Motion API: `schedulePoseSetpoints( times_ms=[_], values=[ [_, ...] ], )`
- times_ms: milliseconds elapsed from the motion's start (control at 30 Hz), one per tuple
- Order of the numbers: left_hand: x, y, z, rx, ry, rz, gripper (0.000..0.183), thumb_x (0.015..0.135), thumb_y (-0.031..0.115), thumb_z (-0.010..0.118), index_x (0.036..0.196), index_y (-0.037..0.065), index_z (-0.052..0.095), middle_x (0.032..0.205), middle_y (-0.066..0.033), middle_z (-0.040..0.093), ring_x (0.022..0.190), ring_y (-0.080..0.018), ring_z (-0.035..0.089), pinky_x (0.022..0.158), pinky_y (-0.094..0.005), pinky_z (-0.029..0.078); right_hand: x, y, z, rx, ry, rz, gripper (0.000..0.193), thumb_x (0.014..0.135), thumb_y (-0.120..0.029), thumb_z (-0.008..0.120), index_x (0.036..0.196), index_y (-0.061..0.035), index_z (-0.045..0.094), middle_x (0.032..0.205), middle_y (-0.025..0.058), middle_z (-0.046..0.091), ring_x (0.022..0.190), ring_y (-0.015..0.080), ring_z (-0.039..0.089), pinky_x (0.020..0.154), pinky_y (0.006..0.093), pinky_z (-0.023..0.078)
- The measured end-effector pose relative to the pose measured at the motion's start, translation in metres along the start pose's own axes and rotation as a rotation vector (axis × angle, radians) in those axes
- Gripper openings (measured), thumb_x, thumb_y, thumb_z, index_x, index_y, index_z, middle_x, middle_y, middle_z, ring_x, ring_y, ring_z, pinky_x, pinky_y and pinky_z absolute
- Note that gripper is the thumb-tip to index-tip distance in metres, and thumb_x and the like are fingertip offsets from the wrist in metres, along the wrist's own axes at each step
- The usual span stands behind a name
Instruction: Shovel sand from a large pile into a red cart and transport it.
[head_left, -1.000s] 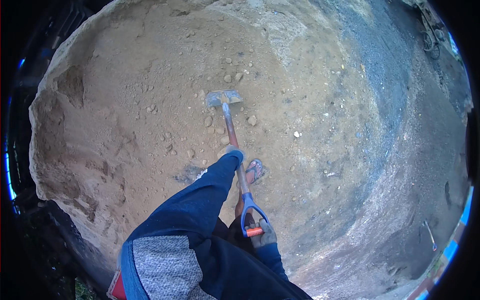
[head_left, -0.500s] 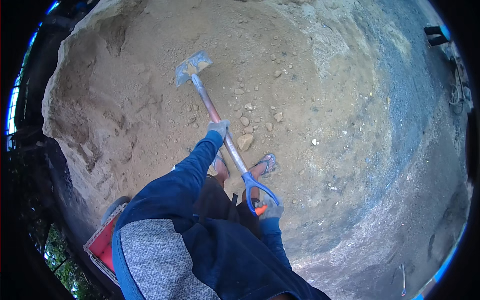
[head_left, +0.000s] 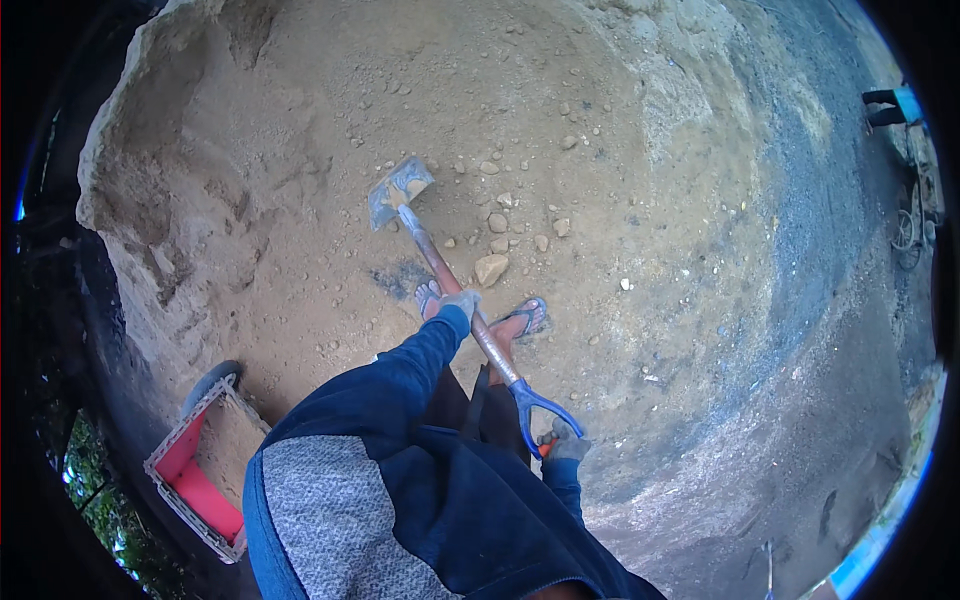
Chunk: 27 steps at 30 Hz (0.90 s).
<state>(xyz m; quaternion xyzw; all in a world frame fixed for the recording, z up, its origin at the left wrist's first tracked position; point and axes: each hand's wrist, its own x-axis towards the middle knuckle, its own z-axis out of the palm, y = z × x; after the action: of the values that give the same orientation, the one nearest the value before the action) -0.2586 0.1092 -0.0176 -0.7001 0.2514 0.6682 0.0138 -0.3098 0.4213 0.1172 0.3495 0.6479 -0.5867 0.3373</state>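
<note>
A shovel [head_left: 437, 262] slants across the view in front of me, its metal blade [head_left: 402, 190] far and its blue D-shaped handle near. Only a little tan dirt shows on the blade. My left hand [head_left: 461, 302], in a grey glove, is closed round the middle of the brown shaft. Also gloved, my right hand [head_left: 566, 441] grips the orange crossbar of the handle. The shaft passes above my sandalled feet [head_left: 523, 318]. Whether the blade touches the ground is hard to tell.
A red wheelbarrow [head_left: 205, 508] with sand inside stands at my left. A sand bank [head_left: 150, 190] rises at far left. Several stones [head_left: 491, 269] lie before my feet. At far right are a person's legs [head_left: 882, 108] and a wheel [head_left: 905, 230]. A long-handled tool [head_left: 769, 570] lies lower right.
The shovel and both my hands have moved right and nearer to me. More of the wheelbarrow shows at the left. Both hands keep their hold.
</note>
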Motion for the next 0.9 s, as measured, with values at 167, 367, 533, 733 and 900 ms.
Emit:
schedulePoseSetpoints(
  times_ms=[167, 367, 533, 733, 900],
  values=[
    [0.081, 0.12, -0.126, -0.084, 0.119, 0.191, 0.029, 0.078, 0.031, 0.057, 0.08, 0.002, 0.052, 0.068, -0.0141, 0.055, 0.056, -0.0294, 0.056, 0.054, -0.0439, 0.048, -0.013, -0.02, 0.179, -0.158, -0.441, -0.189, 0.015, 0.075, -0.003, 0.062, 0.088, 0.0002, 0.055, 0.064, 0.007, 0.055, 0.047, 0.0158, 0.053, 0.042, 0.0301, 0.044],
    [0.089, 0.008, -0.069, 0.0, -0.109, -0.087, 0.023, 0.083, 0.029, 0.05, 0.084, 0.005, 0.049, 0.072, -0.0146, 0.054, 0.064, -0.0322, 0.054, 0.059, -0.0472, 0.046, -0.057, -0.05, 0.112, -0.387, -0.302, -0.211, 0.018, 0.071, -0.007, 0.067, 0.084, -0.0002, 0.056, 0.063, 0.0055, 0.057, 0.047, 0.0131, 0.054, 0.043, 0.0254, 0.044],
    [0.042, -0.061, 0.013, 0.123, -0.066, -0.146, 0.024, 0.075, 0.021, 0.059, 0.086, 0.0, 0.052, 0.069, -0.0166, 0.056, 0.061, -0.0315, 0.058, 0.055, -0.0435, 0.048, -0.084, -0.049, 0.011, -0.121, -0.003, -0.121, 0.009, 0.07, -0.003, 0.06, 0.076, -0.0016, 0.054, 0.055, 0.007, 0.05, 0.038, 0.0168, 0.048, 0.036, 0.031, 0.045],
    [-0.004, 0.048, 0.054, 0.082, -0.001, 0.172, 0.033, 0.064, 0.015, 0.07, 0.083, -0.003, 0.05, 0.061, -0.0171, 0.056, 0.046, -0.027, 0.058, 0.04, -0.0395, 0.047, -0.006, 0.043, 0.016, 0.275, 0.051, 0.033, 0.009, 0.073, 0.001, 0.059, 0.078, -0.0031, 0.052, 0.057, 0.0067, 0.049, 0.045, 0.0209, 0.051, 0.044, 0.0383, 0.048],
    [0.068, 0.131, 0.058, 0.536, 0.016, 0.24, 0.031, 0.07, 0.023, 0.066, 0.085, -0.003, 0.057, 0.072, -0.0195, 0.061, 0.056, -0.0309, 0.062, 0.049, -0.043, 0.051, -0.047, -0.016, 0.157, 0.204, -0.254, -0.059, 0.009, 0.078, -0.005, 0.061, 0.079, -0.0031, 0.052, 0.06, 0.0069, 0.05, 0.053, 0.0206, 0.054, 0.049, 0.0379, 0.05]
  ],
)
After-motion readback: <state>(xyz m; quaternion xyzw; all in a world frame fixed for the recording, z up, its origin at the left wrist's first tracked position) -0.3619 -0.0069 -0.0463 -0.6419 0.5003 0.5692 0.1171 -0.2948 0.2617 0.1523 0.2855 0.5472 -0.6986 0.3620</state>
